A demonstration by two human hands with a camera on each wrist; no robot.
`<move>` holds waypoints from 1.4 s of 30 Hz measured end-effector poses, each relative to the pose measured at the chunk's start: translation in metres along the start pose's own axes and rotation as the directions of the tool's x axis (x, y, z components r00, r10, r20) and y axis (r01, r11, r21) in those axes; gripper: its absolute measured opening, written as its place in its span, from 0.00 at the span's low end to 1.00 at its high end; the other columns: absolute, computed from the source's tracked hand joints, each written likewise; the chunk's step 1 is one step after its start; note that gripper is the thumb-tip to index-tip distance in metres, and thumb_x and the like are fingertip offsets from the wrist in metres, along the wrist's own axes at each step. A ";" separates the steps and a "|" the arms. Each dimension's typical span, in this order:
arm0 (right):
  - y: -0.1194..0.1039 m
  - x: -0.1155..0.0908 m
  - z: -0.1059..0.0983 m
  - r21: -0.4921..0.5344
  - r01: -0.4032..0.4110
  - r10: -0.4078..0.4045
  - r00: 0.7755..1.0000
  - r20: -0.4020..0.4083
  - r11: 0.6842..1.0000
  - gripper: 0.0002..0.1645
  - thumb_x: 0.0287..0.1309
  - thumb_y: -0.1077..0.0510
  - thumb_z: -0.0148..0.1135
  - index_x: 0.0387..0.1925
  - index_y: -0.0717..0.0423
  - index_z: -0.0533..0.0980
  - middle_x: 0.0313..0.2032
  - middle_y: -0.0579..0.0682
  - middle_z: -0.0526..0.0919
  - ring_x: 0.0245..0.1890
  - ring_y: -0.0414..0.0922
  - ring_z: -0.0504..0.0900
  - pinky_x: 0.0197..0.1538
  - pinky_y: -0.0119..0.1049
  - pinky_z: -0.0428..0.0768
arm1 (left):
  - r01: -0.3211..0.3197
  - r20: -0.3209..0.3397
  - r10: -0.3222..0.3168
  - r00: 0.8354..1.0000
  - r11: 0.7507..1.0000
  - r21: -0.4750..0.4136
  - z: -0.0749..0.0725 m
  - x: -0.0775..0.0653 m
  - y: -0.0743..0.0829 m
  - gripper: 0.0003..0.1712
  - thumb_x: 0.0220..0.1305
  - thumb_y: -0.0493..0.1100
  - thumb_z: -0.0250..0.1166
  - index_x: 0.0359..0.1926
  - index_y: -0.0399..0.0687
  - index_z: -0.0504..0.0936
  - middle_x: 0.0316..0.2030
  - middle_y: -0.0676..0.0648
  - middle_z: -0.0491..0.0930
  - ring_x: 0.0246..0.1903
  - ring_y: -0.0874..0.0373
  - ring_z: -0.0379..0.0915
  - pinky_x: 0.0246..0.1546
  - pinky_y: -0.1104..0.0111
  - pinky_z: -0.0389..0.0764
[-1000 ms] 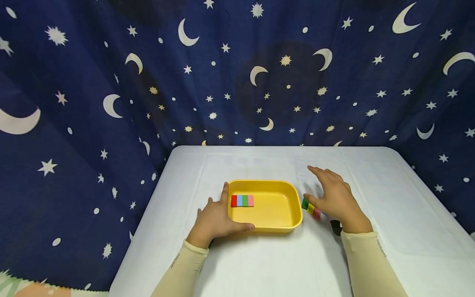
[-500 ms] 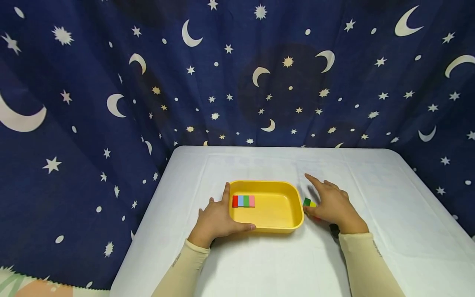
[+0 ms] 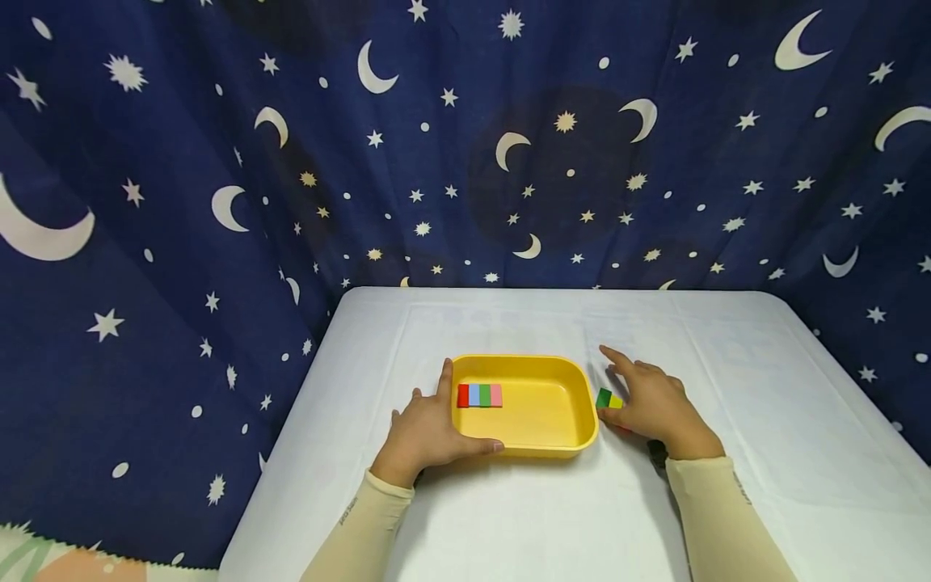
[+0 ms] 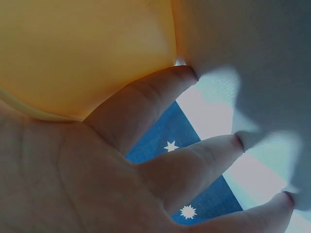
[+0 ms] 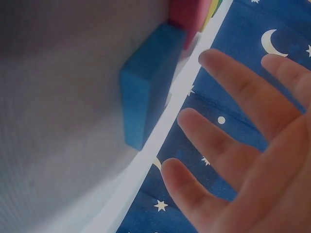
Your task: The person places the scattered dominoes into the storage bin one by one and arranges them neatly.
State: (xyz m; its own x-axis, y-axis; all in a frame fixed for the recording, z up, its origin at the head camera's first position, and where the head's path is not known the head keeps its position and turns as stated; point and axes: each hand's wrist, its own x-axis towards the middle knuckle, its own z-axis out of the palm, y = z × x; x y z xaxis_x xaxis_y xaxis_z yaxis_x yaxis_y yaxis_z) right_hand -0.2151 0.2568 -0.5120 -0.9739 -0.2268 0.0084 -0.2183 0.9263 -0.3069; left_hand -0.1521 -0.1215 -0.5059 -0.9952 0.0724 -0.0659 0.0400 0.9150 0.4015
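Observation:
A yellow tray (image 3: 549,412) sits mid-table, with a row of red, light blue, green and pink blocks (image 3: 480,395) near its left end. My left hand (image 3: 422,436) lies against the tray's left end, thumb along the front side and index finger at the back left corner. Right of the tray, my right hand (image 3: 655,408) hovers low over a second row, where a green block (image 3: 604,397) and a yellow block (image 3: 616,402) show. In the right wrist view, a blue block (image 5: 148,82) and a pinkish-red block (image 5: 190,19) stand beside loosely spread fingers. The right thumb's contact is unclear.
A white cloth covers the table (image 3: 553,517). Behind and to the left hangs a dark blue curtain (image 3: 451,162) with moons and stars. Something dark (image 3: 657,453) shows under the right wrist.
My right hand has lowered slightly toward the row of blocks right of the tray, covering more of it. The left hand stays at the tray; the view has shifted slightly.

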 end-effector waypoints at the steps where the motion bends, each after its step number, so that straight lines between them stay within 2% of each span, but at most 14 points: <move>1: 0.000 0.000 0.000 0.004 -0.002 0.002 1.000 0.001 1.000 0.69 0.46 0.37 0.82 0.84 0.42 0.54 0.65 0.58 0.81 0.68 0.73 0.68 0.58 0.80 0.63 | -0.002 0.001 0.002 1.000 1.000 0.001 0.000 0.000 0.000 0.96 0.19 0.99 0.61 0.87 0.59 0.37 0.62 0.43 0.82 0.69 0.28 0.66 0.55 0.20 0.65; 12: 0.000 0.001 0.002 0.045 -0.014 0.013 1.000 0.028 0.999 0.68 0.47 0.40 0.83 0.84 0.46 0.56 0.62 0.55 0.84 0.67 0.69 0.71 0.61 0.78 0.62 | 0.002 0.010 -0.002 1.000 1.000 -0.002 -0.003 -0.001 0.001 0.96 0.20 0.98 0.63 0.87 0.58 0.38 0.62 0.43 0.82 0.69 0.29 0.67 0.55 0.21 0.65; 22: 0.000 0.002 0.000 0.055 0.002 -0.004 1.000 0.019 0.998 0.63 0.48 0.40 0.83 0.80 0.51 0.61 0.59 0.54 0.86 0.64 0.67 0.76 0.58 0.76 0.66 | -0.001 0.011 0.001 1.000 1.000 0.000 -0.004 0.000 0.001 0.96 0.21 0.98 0.63 0.87 0.57 0.38 0.61 0.42 0.83 0.69 0.28 0.66 0.55 0.21 0.66; 27: 0.002 0.002 0.000 0.067 0.009 -0.011 1.000 0.029 0.998 0.61 0.49 0.39 0.83 0.79 0.52 0.63 0.58 0.53 0.87 0.64 0.66 0.77 0.60 0.75 0.66 | 0.001 0.013 0.000 1.000 1.000 -0.007 -0.004 -0.001 0.002 0.96 0.21 0.97 0.64 0.87 0.57 0.38 0.62 0.42 0.83 0.69 0.28 0.66 0.55 0.21 0.66; 35: 0.002 0.002 0.000 0.086 0.028 -0.028 1.000 0.009 0.996 0.52 0.49 0.42 0.83 0.73 0.53 0.71 0.52 0.50 0.90 0.56 0.61 0.83 0.61 0.71 0.70 | 0.005 0.014 -0.005 1.000 1.000 -0.008 -0.004 0.000 0.002 0.96 0.20 0.98 0.63 0.87 0.58 0.38 0.63 0.42 0.82 0.70 0.27 0.65 0.55 0.20 0.65; 42: 0.000 0.002 0.000 0.081 0.019 -0.020 1.000 0.008 0.997 0.48 0.50 0.42 0.83 0.69 0.54 0.76 0.50 0.49 0.90 0.56 0.62 0.83 0.60 0.71 0.71 | 0.009 0.015 -0.009 1.000 1.000 -0.008 -0.002 0.001 0.001 0.96 0.19 0.98 0.63 0.87 0.59 0.37 0.63 0.42 0.82 0.70 0.27 0.64 0.56 0.20 0.64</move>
State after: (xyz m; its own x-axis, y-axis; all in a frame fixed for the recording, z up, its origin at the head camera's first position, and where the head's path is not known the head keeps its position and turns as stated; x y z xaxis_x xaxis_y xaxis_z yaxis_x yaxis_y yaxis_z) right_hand -0.2169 0.2563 -0.5121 -0.9688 -0.2479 0.0067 -0.2315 0.8945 -0.3824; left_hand -0.1533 -0.1218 -0.5037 -0.9941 0.0700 -0.0828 0.0303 0.9125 0.4080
